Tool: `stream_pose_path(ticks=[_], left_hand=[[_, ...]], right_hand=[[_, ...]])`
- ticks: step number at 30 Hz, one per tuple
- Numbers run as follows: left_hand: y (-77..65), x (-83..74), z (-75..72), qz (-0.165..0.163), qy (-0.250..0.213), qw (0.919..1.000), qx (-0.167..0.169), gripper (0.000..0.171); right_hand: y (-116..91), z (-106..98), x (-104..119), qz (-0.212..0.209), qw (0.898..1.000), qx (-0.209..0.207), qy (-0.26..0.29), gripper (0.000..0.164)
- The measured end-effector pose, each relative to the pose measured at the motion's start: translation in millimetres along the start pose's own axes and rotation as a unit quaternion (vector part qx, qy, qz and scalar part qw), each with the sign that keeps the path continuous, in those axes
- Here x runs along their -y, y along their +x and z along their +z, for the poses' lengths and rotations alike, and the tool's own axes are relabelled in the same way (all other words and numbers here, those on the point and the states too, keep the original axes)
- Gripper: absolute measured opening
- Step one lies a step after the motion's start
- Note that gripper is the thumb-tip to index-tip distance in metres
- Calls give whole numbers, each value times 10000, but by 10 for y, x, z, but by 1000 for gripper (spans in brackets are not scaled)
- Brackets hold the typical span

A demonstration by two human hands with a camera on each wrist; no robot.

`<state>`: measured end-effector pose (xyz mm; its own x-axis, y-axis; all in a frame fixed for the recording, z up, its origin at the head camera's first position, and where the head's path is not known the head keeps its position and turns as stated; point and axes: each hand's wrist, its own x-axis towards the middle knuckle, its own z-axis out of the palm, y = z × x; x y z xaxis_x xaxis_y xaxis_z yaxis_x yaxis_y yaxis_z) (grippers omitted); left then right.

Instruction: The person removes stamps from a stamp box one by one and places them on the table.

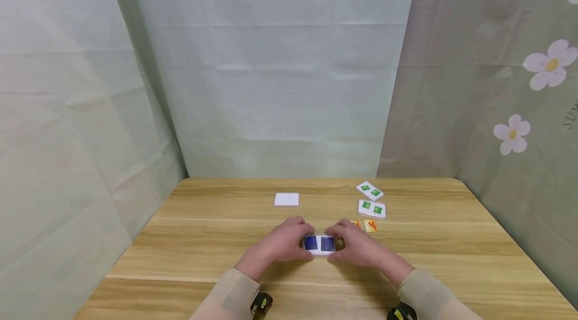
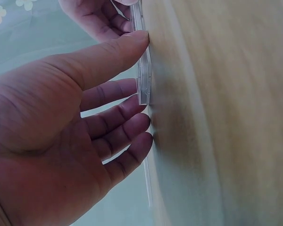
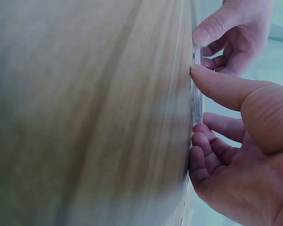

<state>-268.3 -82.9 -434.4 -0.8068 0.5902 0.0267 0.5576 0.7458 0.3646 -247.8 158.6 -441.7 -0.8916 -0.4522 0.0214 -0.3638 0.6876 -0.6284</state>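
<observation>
A flat, clear-edged plastic case [image 1: 319, 245] with two dark blue squares on white lies low over the wooden table in the head view. My left hand [image 1: 287, 241] pinches its left end, thumb on the near edge and fingers at the far edge. At the other end, my right hand [image 1: 356, 246] grips it the same way. Seen edge-on in the left wrist view, the case [image 2: 144, 77] looks like stacked clear layers; the right wrist view also shows its thin side [image 3: 197, 101]. Whether it touches the table I cannot tell.
Behind the right hand lie orange-and-yellow picture squares [image 1: 370, 225], one partly hidden. Farther back are two white pieces with green squares, one flat case [image 1: 372, 208] and one angled [image 1: 370, 190]. A plain white rectangle [image 1: 286, 199] lies back left. Cloth curtains [image 1: 289, 84] enclose the table [image 1: 203, 240].
</observation>
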Motion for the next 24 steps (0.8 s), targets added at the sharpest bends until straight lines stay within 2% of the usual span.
stream_pose_path(ticks=[12, 24], left_hand=[[-29, -19, -17, 125, -24, 9999, -45, 47], [-42, -16, -38, 85, -166, 9998, 34, 43]], right_hand=[[9, -3, -1, -36, 10000, 39, -4, 58], [24, 18, -19, -54, 9998, 25, -176, 57]])
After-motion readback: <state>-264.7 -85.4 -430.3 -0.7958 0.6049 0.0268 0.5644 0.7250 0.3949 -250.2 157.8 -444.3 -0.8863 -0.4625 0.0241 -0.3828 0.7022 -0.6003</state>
